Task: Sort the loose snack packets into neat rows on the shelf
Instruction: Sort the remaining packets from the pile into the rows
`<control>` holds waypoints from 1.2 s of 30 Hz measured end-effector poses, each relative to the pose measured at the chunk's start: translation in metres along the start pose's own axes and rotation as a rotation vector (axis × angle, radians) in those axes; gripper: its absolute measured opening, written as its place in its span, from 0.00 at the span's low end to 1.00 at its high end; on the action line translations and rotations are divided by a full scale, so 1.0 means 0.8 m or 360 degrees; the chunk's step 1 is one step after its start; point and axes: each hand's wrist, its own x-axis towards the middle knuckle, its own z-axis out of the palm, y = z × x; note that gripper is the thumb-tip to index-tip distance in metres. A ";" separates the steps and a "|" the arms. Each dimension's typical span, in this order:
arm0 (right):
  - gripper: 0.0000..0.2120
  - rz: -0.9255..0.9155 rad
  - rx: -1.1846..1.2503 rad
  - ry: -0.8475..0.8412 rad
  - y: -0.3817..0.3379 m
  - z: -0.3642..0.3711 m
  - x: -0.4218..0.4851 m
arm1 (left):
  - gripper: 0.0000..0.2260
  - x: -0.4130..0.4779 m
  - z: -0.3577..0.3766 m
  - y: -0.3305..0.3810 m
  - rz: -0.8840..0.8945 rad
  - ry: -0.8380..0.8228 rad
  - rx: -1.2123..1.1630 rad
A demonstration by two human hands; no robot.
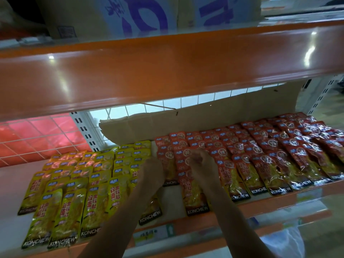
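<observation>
1. The shelf [270, 204] held yellow packets [74, 192] in overlapping rows on the left and red packets [270, 155] on the right. A strip of bare shelf lay between the two colours near the front.
2. The left hand [153, 171] sat at the back end of that strip, beside the innermost yellow row. Its fingers were bent away behind the back of the hand, so I could not tell whether it gripped a packet.
3. The right hand [202, 162] lay over the leftmost red rows with its fingers curled. It was blurred, so any hold could not be read.
4. Judgement: the step in hand was squaring up the rows at the colour border.
5. To do it well:
   - slide packets flat rather than lift them;
   - match the overlap of the neighbouring rows;
   - keep the printed bottom edges level along the front.
6. Risk: the glossy packets would likely slip sideways, so one hand should steady the row while the other adjusts.
</observation>
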 end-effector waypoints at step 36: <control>0.15 -0.0612 -0.0140 -0.0970 -0.159 0.489 -0.327 | 0.16 -0.322 -0.059 -0.518 -0.0817 0.0659 -0.0147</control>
